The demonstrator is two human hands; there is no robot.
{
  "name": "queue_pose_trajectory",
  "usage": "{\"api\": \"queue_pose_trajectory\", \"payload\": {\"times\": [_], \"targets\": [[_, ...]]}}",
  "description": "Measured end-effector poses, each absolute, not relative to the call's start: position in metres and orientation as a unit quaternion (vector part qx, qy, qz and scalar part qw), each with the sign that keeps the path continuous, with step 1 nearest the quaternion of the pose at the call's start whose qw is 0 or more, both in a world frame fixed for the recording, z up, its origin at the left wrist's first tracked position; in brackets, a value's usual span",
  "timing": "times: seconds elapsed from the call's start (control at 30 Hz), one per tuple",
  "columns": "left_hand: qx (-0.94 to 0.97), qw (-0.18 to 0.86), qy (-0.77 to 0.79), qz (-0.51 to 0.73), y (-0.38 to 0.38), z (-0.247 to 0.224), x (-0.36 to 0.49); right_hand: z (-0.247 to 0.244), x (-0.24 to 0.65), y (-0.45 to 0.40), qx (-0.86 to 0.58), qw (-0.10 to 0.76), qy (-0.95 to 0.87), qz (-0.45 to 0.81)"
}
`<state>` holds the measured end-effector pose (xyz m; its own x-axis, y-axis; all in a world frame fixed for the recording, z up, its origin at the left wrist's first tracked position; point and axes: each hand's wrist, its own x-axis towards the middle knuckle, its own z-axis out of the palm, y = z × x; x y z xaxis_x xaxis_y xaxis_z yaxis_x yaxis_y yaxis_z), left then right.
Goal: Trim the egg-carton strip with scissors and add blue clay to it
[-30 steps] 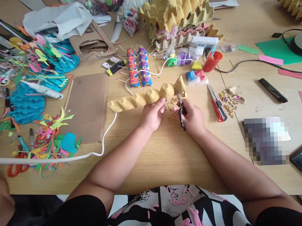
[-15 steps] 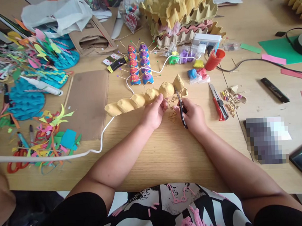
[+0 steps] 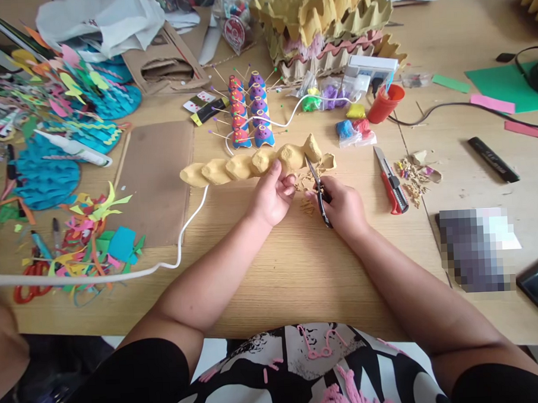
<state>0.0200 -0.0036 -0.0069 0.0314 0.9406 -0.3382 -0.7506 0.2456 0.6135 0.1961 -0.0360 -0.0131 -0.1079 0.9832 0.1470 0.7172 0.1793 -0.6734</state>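
Observation:
My left hand [image 3: 273, 195] pinches a long yellow egg carton strip [image 3: 239, 166] from below, near its right part. The strip runs left to right, a row of bumps with a pointed one at its right end. In my right hand [image 3: 343, 207] is a pair of black-handled scissors [image 3: 315, 178], with the blades at the strip just before that pointed end. How far the blades are apart is hard to see. Beneath the hands lie yellow carton scraps [image 3: 307, 207], and a cut-off carton cup [image 3: 328, 161] sits just right of the strip's end.
Painted egg carton strips [image 3: 261, 115] with pins stand behind the hands. A red utility knife [image 3: 394, 187] and more scraps [image 3: 417, 177] lie to the right. Leftward are a cardboard sheet [image 3: 155, 188], a white cable [image 3: 179, 241] and paper cuttings. Stacked egg trays [image 3: 319, 21] stand at the back.
The strip has turned a little, its left end rising and the whole shifting slightly left. My left hand has moved slightly with it. The scissors stay near the pointed end.

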Motion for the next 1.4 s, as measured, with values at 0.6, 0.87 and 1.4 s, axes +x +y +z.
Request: {"api": "queue_pose_trajectory", "payload": {"times": [0.6,0.87,1.4], "targets": [[0.189,0.73,0.324,0.572,-0.004,-0.002,0.013,-0.009,0.196,-0.041,-0.546,0.362,-0.682,0.324],[0.24,0.723,0.315,0.566,-0.006,-0.005,0.015,-0.013,0.197,-0.039,-0.539,0.373,-0.661,0.366],[0.355,0.654,0.344,0.573,-0.01,-0.019,0.017,-0.003,0.187,-0.044,-0.481,0.43,-0.587,0.489]]}}
